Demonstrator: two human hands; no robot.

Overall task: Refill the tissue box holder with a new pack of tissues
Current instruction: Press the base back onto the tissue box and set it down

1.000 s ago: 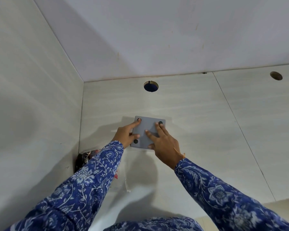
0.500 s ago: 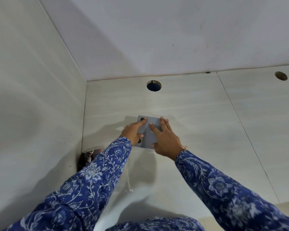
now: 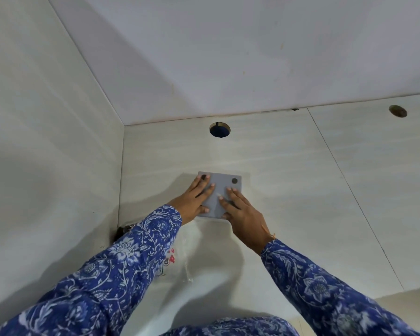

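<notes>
Both hands lay flat with fingers spread on a small grey square plate (image 3: 222, 195) stuck to the pale tiled wall (image 3: 289, 178). The left hand (image 3: 194, 200) covered its left side, one fingertip by a dark dot at the top corner. The right hand (image 3: 243, 214) pressed on its lower right part. Neither hand was closed around anything. A clear plastic wrapper (image 3: 177, 260) with red print showed below, partly hidden behind the left blue flowery sleeve (image 3: 121, 263). A round hole (image 3: 219, 129) sat in the wall above the plate.

Grey plate, blue floral sleeves

Plain grey plate (image 3: 222, 194) with dark round spots; sleeves (image 3: 121, 270) deep blue with white flowers and vines; pale cream streaked wall tiles (image 3: 289, 178).
</notes>
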